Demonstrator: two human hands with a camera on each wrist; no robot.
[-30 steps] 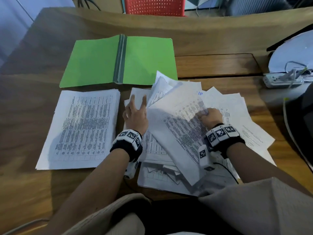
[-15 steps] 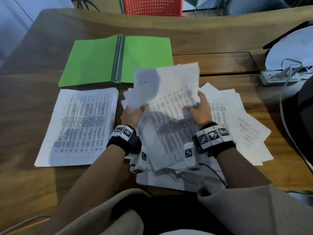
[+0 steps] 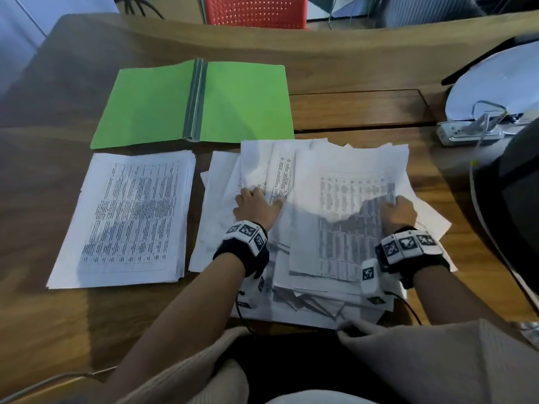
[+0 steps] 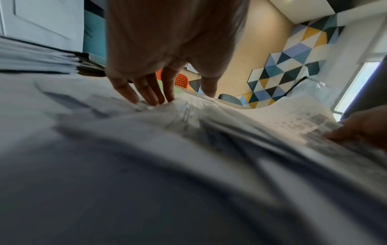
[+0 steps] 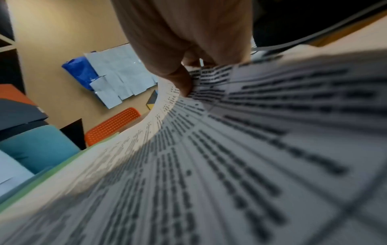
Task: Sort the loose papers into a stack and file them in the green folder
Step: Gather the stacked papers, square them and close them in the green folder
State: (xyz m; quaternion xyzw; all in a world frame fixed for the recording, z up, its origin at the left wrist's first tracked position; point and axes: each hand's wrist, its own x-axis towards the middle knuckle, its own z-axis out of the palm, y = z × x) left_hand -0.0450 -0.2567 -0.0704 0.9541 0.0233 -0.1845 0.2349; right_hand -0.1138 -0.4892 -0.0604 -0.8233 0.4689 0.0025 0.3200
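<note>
The green folder (image 3: pixel 192 103) lies open at the back of the wooden table (image 3: pixel 358 110). In front of it on the left sits a squared stack of printed papers (image 3: pixel 131 217). The messy pile of loose papers (image 3: pixel 221 228) (image 4: pixel 188 149) spreads in front of me. My left hand (image 3: pixel 259 196) (image 4: pixel 171 97) rests on the pile with straight fingers pressing down. My right hand (image 3: pixel 392 202) (image 5: pixel 188 86) pinches the right edge of a printed table sheet (image 3: pixel 344 217) (image 5: pixel 251 149) lying on top of the pile, thumb above it.
A white power strip (image 3: pixel 466 132) and a white round object (image 3: pixel 501 86) sit at the table's right, with a cable (image 3: pixel 478 199) and a dark object (image 3: pixel 522 182) beside them. A red chair (image 3: pixel 256 10) stands behind the table.
The sheet that both hands held raised half a second ago now lies on top of the pile. My left hand has let go and pressed down on the papers to its left.
</note>
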